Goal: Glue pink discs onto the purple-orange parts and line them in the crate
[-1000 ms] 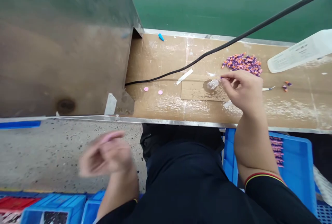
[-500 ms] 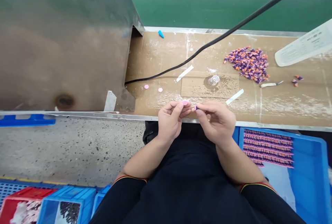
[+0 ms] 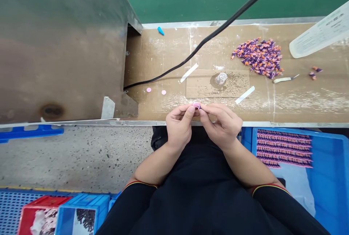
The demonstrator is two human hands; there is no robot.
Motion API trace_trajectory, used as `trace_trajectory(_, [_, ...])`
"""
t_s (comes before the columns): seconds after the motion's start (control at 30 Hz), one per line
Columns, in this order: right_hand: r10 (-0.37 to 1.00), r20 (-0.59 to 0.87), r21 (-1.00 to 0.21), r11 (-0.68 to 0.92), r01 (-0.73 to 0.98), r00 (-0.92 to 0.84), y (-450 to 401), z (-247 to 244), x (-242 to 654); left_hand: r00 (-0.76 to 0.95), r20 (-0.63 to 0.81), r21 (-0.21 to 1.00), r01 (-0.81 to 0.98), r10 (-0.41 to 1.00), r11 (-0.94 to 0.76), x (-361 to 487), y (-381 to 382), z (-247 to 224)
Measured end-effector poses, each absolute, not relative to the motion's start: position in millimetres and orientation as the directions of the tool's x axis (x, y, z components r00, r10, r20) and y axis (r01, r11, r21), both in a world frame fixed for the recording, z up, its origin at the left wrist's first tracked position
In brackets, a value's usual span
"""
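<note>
Between the thumb and fingers of my left hand point(image 3: 179, 124) is a small pink disc point(image 3: 196, 104). My right hand point(image 3: 222, 124) pinches a small purple piece point(image 3: 199, 107) against or right beside that disc; whether the two touch is too small to tell. Both hands are closed over the front edge of the bench. Two more pink discs, one point(image 3: 148, 89) left of the other point(image 3: 164, 92), lie flat on the cardboard. Beyond my hands a small clear cup point(image 3: 220, 78) stands on a wet-spotted cardboard piece point(image 3: 199, 88).
A heap of purple and orange pieces point(image 3: 260, 57) lies at the back right, near a brush point(image 3: 285, 79) and a white translucent bottle point(image 3: 320, 31). A black cable point(image 3: 201, 44) crosses the bench from a metal box point(image 3: 68, 53). At right, a blue tray point(image 3: 329, 177) holds rows of pieces.
My right hand has moved left, bringing the purple piece to the pink disc in my left hand. The camera view has shifted slightly.
</note>
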State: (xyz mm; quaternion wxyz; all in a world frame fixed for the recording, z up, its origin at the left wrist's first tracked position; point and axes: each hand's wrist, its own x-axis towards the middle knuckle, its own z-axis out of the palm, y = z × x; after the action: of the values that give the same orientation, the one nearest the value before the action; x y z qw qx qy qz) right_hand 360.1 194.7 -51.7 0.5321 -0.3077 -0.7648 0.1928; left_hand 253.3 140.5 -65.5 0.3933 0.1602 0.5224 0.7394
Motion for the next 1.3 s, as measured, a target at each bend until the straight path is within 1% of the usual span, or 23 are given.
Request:
trace_trajectory(0.33, [0.684,0.674,-0.642,0.729,0.237,-0.277,194.0,-52.9,365.0,-0.665,-0.047,0.962,-0.231,0.746,-0.146,253.8,132.9,-68.3])
trace_trajectory(0.53, [0.658,0.700,-0.608,0.753,0.251,-0.278,190.6,-51.3,365.1,-0.702,0.118,0.976,-0.050,0.702,-0.214,256.3,131.2,-60.3])
trace_trajectory(0.63, [0.651,0.705,-0.588,0.758,0.280,-0.280,189.2,-52.9,365.8,-0.695,0.149,0.978,0.001,0.704,-0.206,257.1,130.0,-58.8])
trace_trajectory(0.73, [0.656,0.702,-0.597,0.754,0.274,-0.277,188.9,-56.2,366.1,-0.698,0.131,0.980,-0.014,0.704,-0.197,259.0,128.8,-60.2])
trace_trajectory(1.03, [0.645,0.723,-0.597,0.764,0.246,-0.247,190.0,-57.4,363.6,-0.691,0.006,0.967,-0.179,0.722,-0.179,264.6,125.9,-66.9])
trace_trajectory(1.3, [0.668,0.700,-0.617,0.744,0.257,-0.252,187.6,-57.2,364.3,-0.684,0.006,0.970,-0.174,0.729,-0.170,265.9,125.1,-68.2])
